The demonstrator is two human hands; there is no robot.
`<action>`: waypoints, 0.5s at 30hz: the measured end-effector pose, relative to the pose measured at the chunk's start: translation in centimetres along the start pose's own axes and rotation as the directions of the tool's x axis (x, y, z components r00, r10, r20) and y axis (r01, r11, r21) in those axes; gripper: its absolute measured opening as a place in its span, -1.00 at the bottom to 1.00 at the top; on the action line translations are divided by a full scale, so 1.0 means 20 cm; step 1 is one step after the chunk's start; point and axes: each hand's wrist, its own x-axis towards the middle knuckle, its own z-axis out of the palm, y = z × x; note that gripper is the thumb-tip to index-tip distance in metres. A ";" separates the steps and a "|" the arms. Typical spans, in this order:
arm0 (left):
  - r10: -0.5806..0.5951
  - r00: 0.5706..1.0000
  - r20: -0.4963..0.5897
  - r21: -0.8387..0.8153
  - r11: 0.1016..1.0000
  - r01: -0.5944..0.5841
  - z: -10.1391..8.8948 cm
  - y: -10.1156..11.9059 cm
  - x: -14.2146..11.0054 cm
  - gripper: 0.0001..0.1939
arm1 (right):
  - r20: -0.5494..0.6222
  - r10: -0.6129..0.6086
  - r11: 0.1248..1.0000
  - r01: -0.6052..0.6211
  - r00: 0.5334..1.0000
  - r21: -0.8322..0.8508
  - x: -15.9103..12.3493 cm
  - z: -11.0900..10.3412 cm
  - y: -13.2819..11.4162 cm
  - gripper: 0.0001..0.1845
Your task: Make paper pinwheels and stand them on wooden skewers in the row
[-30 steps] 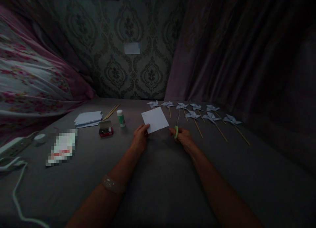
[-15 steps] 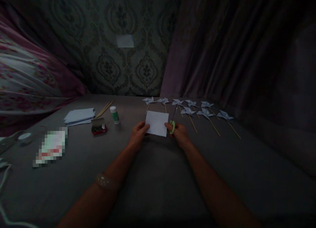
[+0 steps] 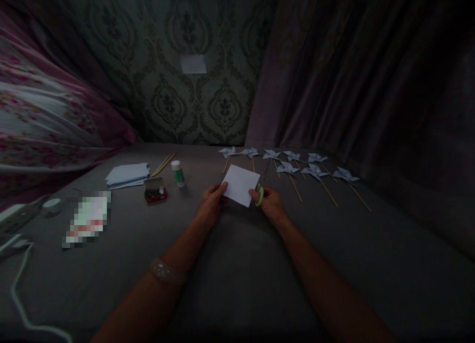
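We are holding a square white sheet (image 3: 242, 184) in front of us, above the grey tabletop (image 3: 237, 273); our left hand (image 3: 211, 202) is pinching its left edge, the thumb lying on top and the grip pressed together on the paper; our right hand (image 3: 270, 203) is closing its grip on the sheet's lower right side, thumb on top, while also carrying the scissors (image 3: 260, 196); their green handles are sitting around the fingers and their blades are pointing away from us, towards the pinwheels; whether the blades are parted we cannot tell.

Eight white paper pinwheels (image 3: 314, 171) on thin sticks are lying beyond and to the right of our hands, in two loose rows; to the left of our hands a green bottle with a white cap (image 3: 178, 174) is standing upright, with an open red box (image 3: 155, 193) of small things near it; a stack of white paper (image 3: 127, 175) and some wooden sticks (image 3: 164, 165) are lying behind the box; a blurred packet (image 3: 89, 219) is resting nearer to us; a round white object (image 3: 52, 205) is sitting between it and a power strip (image 3: 18, 218), and a white cord (image 3: 22, 278) is curving towards us; a clear bracelet (image 3: 163, 270) is circling our left forearm.
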 end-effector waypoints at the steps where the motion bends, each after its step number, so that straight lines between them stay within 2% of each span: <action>1: -0.013 1.000 0.005 -0.014 1.000 0.013 0.01 0.01 -0.01 -0.58 | -0.008 -0.008 1.000 0.008 1.000 0.002 0.00 0.00 0.00 -0.59; 7: -0.073 0.997 0.035 0.006 0.997 0.073 0.03 0.00 -0.05 -0.68 | -0.086 -0.046 0.998 0.050 0.995 0.045 0.01 0.01 0.02 -0.57; 15: -0.079 0.985 0.155 0.083 0.994 0.067 0.05 -0.06 -0.07 -0.71 | -0.130 -0.116 0.992 0.122 0.985 0.043 0.02 0.02 0.02 -0.59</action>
